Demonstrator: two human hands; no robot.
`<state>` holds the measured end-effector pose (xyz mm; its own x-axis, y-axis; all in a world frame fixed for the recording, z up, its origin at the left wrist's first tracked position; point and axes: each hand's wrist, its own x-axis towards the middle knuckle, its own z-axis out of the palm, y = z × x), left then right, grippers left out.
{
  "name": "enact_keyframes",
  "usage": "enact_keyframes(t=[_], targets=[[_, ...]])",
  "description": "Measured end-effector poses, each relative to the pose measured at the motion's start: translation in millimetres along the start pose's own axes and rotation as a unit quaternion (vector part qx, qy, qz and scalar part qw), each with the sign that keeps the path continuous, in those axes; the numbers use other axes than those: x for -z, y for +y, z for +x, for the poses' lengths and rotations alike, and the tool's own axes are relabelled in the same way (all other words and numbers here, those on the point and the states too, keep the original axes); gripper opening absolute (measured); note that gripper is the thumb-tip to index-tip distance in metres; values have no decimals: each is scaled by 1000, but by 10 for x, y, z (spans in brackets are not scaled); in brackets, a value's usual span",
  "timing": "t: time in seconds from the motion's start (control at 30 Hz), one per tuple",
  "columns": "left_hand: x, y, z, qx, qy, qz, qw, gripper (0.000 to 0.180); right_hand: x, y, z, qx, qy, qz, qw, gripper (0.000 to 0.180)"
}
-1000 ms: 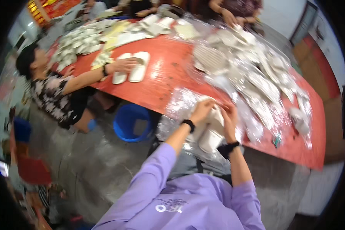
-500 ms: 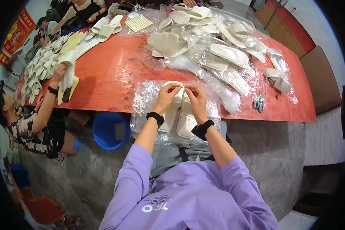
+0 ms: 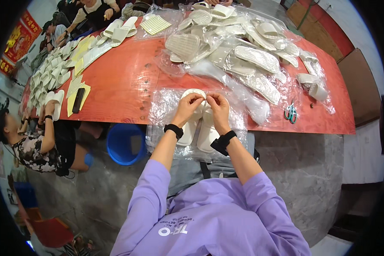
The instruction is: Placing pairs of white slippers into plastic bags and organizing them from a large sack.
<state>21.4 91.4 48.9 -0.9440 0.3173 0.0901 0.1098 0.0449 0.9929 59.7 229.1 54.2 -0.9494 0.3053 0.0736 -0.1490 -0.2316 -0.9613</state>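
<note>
A pair of cream slippers lies side by side at the table's near edge, the left slipper (image 3: 189, 135) and the right slipper (image 3: 207, 140) with heels toward me. Crinkled clear plastic bags (image 3: 158, 113) lie beneath and around them. Above the slippers' far ends my left hand (image 3: 187, 106) and my right hand (image 3: 219, 113) are close together, each with thumb and fingertips pinched. Whatever sits between the fingertips is too small or hidden to make out. My hands cover part of the slippers' straps.
Beyond my hands, bagged slippers (image 3: 256, 59) form a large heap on the red table (image 3: 119, 85). Green-handled scissors (image 3: 290, 113) lie to the right. A blue bin (image 3: 124, 145) stands on the floor at left. A co-worker (image 3: 34, 145) handles slippers at the left edge.
My hands stay pinched over the slippers, with only slight finger movement. The co-worker at left has lowered a hand from above the yellow sheets to a slipper at the table edge.
</note>
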Motion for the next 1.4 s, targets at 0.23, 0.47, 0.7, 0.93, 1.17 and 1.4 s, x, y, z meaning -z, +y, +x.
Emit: enact_keyframes(t=[0.23,0.47,0.7,0.93,1.17,1.4], targets=[[5,-48,1,1,-3,7,1000,14,21,1,-17,-2,-18,-4,1000,11],[2,-70,19,-20,2,4,1000,13,29,-6,6,-6,-23,-33,999,12],[-1,-249,45,-31,11,-4,999,10,77,122,61,-5,-42,-70,997,10],[7,-110,6,-54,-20,53,997,12,106,100,49,5,-67,-121,990,9],[-12,-93,-8,-52,-11,50,997,11,76,108,35,8,-62,-133,989,10],[-17,-99,-3,-58,-7,64,996,12,195,92,90,-20,-75,-111,991,13]])
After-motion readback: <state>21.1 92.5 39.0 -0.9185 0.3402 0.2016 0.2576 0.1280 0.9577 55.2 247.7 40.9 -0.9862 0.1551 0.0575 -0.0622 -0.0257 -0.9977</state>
